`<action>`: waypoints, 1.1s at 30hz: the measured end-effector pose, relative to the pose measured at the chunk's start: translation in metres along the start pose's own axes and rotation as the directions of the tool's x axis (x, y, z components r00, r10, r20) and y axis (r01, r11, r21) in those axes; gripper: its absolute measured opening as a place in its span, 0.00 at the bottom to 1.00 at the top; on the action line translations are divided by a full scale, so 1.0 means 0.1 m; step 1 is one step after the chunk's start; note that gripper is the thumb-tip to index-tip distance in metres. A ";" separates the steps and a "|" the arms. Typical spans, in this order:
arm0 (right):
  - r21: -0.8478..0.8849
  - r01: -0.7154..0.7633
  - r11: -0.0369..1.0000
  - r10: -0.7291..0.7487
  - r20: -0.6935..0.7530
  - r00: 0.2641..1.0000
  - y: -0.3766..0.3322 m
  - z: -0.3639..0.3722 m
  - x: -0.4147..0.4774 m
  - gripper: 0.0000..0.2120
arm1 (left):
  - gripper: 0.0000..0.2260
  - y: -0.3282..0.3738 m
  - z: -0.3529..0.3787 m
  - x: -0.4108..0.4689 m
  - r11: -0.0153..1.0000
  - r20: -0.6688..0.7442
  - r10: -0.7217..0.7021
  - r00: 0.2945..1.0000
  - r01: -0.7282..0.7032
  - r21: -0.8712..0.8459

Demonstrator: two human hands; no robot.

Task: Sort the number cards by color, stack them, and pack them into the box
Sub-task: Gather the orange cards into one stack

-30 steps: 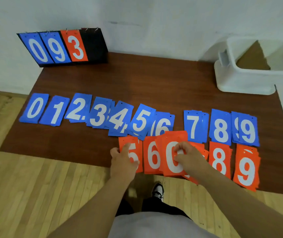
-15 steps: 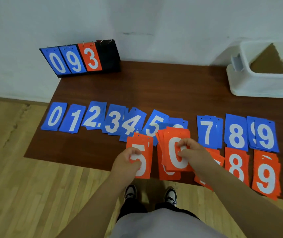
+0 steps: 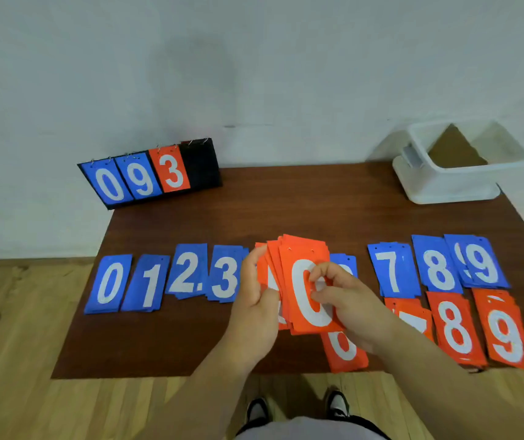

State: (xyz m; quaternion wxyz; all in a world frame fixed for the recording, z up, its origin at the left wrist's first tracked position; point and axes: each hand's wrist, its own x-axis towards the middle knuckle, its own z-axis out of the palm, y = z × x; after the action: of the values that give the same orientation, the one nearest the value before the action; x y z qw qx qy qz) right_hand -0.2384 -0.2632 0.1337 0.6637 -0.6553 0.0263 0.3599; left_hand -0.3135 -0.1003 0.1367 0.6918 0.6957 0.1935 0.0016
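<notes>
both hands hold a fanned orange stack (image 3: 299,290) lifted off the table (image 3: 286,204): the left hand (image 3: 256,308) has its fingers curled round the stack's left edge, the right hand (image 3: 343,300) pinches the top 0 card between thumb and fingertips. this looks like the stacking step for the orange cards. just below the right fingers lies an orange pile (image 3: 345,350), likely next to gather; the box (image 3: 457,166) sits well beyond them, to the right.
</notes>
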 end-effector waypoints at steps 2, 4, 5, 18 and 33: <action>-0.036 -0.004 0.999 0.004 -0.016 1.000 0.04 0.03 -0.04 0.13 | 0.24 -0.02 0.06 0.04 0.999 0.068 -0.005 0.998 0.007 -0.034; -0.012 0.002 1.000 -0.003 -0.041 0.999 0.09 0.00 -0.10 0.15 | 0.21 -0.06 0.17 0.07 0.997 0.145 -0.008 0.989 0.019 -0.071; -0.010 0.010 1.000 -0.010 -0.058 0.998 0.11 -0.04 -0.13 0.14 | 0.21 -0.10 0.22 0.08 0.998 0.185 -0.009 0.983 0.019 -0.055; -0.429 -0.182 0.885 0.024 -0.347 0.937 0.34 -1.35 -0.20 0.12 | 0.37 -1.08 1.10 0.34 0.700 -0.052 -0.397 0.916 0.339 0.629; -0.585 -0.214 0.782 0.155 -0.150 0.976 0.67 -2.36 0.09 0.12 | 0.48 -1.51 2.13 0.16 0.580 -0.463 -0.360 0.810 0.583 0.568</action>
State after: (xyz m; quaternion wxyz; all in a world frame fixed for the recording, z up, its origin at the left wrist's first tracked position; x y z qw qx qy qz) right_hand -0.1628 -0.4762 0.0392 0.3828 -0.8413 0.0066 0.3816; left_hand -0.2816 -0.3053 -0.0217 0.3197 0.8135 0.4614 -0.1520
